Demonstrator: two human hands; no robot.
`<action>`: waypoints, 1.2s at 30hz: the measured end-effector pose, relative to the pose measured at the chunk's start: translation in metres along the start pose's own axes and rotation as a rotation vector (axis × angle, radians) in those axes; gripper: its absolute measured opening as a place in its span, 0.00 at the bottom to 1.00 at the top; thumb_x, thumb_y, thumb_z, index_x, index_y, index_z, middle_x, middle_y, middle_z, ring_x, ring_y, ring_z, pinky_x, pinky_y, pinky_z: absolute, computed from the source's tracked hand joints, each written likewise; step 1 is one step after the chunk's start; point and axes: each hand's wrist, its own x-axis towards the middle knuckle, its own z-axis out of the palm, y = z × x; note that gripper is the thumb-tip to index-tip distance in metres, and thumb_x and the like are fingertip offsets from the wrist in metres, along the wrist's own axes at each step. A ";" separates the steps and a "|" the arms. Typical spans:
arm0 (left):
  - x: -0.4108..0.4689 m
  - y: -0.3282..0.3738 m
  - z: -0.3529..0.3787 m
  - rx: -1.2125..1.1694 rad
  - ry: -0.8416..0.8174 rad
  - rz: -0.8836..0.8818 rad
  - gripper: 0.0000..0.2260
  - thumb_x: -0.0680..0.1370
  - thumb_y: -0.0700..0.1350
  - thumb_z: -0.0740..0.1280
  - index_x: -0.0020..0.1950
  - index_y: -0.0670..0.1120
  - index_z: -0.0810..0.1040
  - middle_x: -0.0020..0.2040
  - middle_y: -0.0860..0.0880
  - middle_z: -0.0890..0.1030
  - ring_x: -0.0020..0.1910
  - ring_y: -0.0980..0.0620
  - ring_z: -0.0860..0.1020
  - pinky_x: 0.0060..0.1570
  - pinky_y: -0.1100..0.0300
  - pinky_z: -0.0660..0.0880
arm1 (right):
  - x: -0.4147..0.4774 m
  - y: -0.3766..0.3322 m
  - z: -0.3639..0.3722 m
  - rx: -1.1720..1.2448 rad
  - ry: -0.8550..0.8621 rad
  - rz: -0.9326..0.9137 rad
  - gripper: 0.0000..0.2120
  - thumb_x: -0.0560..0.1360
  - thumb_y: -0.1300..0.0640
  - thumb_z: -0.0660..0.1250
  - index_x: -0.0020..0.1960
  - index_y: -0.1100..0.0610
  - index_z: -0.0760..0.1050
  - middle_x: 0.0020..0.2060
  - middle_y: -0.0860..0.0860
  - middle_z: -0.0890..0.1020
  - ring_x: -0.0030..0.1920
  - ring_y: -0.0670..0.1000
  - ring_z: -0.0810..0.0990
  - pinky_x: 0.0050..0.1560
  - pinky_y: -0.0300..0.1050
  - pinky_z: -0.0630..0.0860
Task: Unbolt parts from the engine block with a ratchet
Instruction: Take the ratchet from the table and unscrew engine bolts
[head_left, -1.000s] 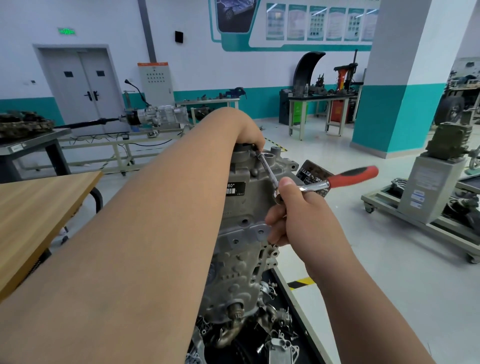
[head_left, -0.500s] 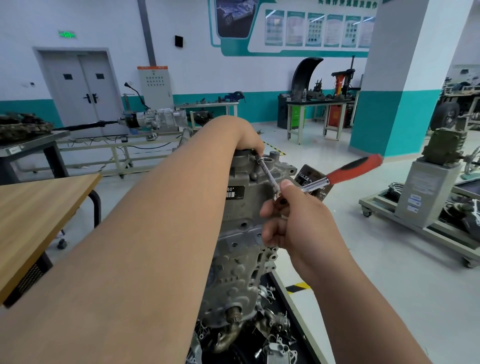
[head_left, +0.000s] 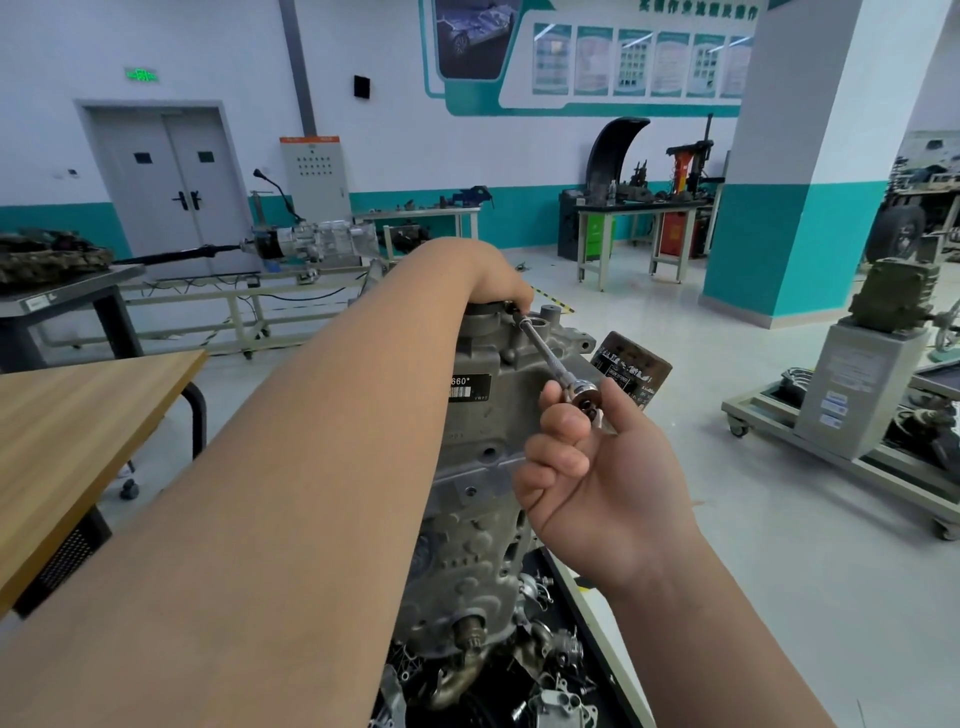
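The grey engine block (head_left: 483, 467) stands upright in the middle. My left hand (head_left: 496, 283) lies over its top edge, with the fingers curled down round the socket end of the ratchet's extension bar (head_left: 545, 351). The bar slants down to the right to the ratchet head (head_left: 584, 397). My right hand (head_left: 597, 467) grips the ratchet at its head, palm turned toward me, fingers curled. The red handle is hidden behind that hand. My left forearm hides much of the block's left side.
An oil filter (head_left: 631, 371) sticks out on the block's right. Loose metal parts (head_left: 550, 691) lie in the black tray below. A wooden table (head_left: 78, 415) stands at the left, a wheeled stand with a machine (head_left: 857, 405) at the right, a teal pillar (head_left: 800, 208) behind.
My right hand has turned the ratchet: the red handle, which pointed right, has swung out of sight behind the hand. My left hand stays on the block's top.
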 end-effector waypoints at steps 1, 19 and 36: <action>0.001 -0.001 0.000 0.001 0.004 -0.003 0.15 0.74 0.58 0.66 0.48 0.47 0.74 0.44 0.49 0.73 0.37 0.52 0.71 0.31 0.57 0.64 | 0.000 0.001 0.000 0.029 -0.014 0.001 0.23 0.80 0.42 0.53 0.42 0.58 0.75 0.22 0.46 0.70 0.18 0.46 0.66 0.21 0.37 0.68; 0.003 0.005 -0.006 0.051 -0.118 -0.015 0.20 0.78 0.56 0.63 0.65 0.45 0.73 0.55 0.45 0.69 0.46 0.46 0.71 0.47 0.54 0.68 | -0.001 -0.020 0.012 -0.470 0.168 -0.092 0.23 0.82 0.41 0.53 0.40 0.57 0.72 0.21 0.49 0.67 0.18 0.48 0.63 0.20 0.38 0.65; 0.011 -0.003 0.007 0.000 0.102 0.012 0.16 0.77 0.57 0.62 0.53 0.45 0.76 0.61 0.43 0.75 0.50 0.46 0.74 0.48 0.53 0.70 | 0.008 -0.029 0.014 -1.513 0.397 -0.569 0.12 0.79 0.51 0.58 0.43 0.57 0.73 0.23 0.48 0.77 0.23 0.47 0.75 0.32 0.46 0.75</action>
